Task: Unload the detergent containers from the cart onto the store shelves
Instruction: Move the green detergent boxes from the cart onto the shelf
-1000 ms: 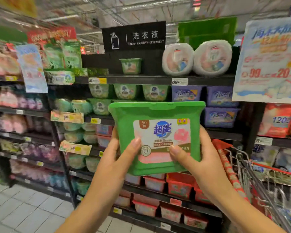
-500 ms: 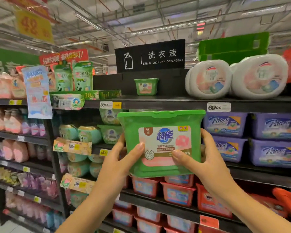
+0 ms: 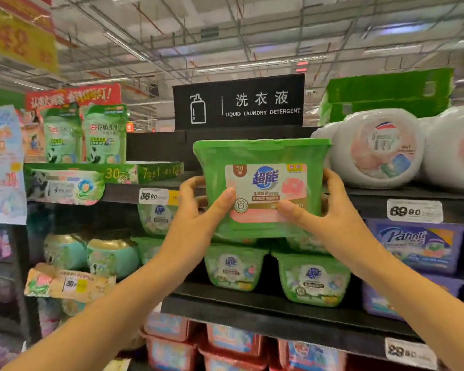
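Partly, the scene is hard to read: the tub's far side and base are hidden, most fingers of both hands sit out of sight behind it, and the goods at the left edge are blurred. The green plastic detergent tub with a white and pink label [image 3: 263, 183] is held upright in the air, just below the black hanging sign reading LIQUID LAUNDRY DETERGENT [image 3: 239, 101] and at the height of the dark top shelf edge [image 3: 373, 199]. The left hand [image 3: 198, 210] clasps its left side, thumb flat on the label; the right hand [image 3: 330, 207] clasps its right side likewise. To the sign's lower right lie rounded white glossy tubs [image 3: 378, 148]. Well beneath the sign stand smaller green translucent tubs [image 3: 312, 279].
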A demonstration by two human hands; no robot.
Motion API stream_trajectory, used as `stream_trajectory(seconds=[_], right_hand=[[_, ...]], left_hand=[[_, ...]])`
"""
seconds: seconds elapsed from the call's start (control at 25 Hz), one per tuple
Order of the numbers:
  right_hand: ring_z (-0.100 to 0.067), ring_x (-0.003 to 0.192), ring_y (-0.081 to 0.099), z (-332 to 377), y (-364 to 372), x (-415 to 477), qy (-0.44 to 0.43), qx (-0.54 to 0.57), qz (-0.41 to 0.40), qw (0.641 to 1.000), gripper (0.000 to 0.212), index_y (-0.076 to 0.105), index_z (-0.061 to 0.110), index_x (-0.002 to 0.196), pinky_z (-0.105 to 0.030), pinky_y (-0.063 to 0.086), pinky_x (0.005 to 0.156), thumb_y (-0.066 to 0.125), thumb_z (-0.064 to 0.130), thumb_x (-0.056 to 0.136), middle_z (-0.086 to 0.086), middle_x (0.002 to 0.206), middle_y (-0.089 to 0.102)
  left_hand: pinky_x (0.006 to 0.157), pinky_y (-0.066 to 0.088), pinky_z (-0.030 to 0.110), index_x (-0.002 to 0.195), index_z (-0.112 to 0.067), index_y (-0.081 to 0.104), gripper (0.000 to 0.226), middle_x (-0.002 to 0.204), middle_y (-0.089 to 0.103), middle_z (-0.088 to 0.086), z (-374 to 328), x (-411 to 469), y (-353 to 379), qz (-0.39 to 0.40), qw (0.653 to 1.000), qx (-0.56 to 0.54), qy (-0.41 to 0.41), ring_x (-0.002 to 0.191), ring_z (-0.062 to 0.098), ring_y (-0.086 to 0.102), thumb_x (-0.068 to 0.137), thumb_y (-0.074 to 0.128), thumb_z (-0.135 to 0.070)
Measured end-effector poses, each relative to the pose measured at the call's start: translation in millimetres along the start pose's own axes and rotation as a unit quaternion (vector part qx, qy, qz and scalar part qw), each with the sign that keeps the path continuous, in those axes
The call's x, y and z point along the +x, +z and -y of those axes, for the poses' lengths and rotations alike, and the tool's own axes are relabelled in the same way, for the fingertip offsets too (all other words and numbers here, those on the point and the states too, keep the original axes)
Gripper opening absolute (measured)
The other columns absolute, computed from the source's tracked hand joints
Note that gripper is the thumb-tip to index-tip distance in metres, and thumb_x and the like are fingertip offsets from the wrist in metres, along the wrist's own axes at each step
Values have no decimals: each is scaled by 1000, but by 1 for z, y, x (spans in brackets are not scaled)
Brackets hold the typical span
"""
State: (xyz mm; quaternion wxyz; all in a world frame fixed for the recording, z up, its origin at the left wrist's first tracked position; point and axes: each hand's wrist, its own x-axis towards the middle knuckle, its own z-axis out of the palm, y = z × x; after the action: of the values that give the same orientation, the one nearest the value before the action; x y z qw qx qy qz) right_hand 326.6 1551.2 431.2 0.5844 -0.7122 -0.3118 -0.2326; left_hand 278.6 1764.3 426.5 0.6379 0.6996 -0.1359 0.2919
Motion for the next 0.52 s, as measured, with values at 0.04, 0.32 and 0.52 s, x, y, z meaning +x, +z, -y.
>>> stream_trajectory(seconds=[0.04, 0.32, 0.52], right_hand=[[9, 97, 64, -2, 3, 17, -5, -18, 0, 1000, 95, 37, 40, 128, -24, 52, 86, 77, 73, 48, 35, 104, 65], [18, 90, 61, -36, 25, 115, 19, -101, -27, 994, 78, 31, 30, 124, 0, 46, 71, 72, 53, 61, 26, 102, 64], [10, 97, 55, -71, 24, 163, 87, -137, -22, 986, 85, 20, 13, 139, 0, 47, 72, 77, 28, 77, 19, 113, 55]], left_hand=[[76, 56, 29, 107, -50, 40, 54, 105, 73, -9, 6, 22, -5, 14, 1000, 9, 8, 92, 6, 71, 67, 70, -69], [94, 53, 41, 121, -23, 34, 64, 116, 65, 2, 44, 169, -21, 146, 987, 60, 2, 104, 17, 65, 74, 67, -51], [59, 49, 10, 122, -17, 30, 49, 97, 57, -12, 69, 233, -3, 185, 973, 136, -18, 83, 3, 56, 90, 64, -33]])
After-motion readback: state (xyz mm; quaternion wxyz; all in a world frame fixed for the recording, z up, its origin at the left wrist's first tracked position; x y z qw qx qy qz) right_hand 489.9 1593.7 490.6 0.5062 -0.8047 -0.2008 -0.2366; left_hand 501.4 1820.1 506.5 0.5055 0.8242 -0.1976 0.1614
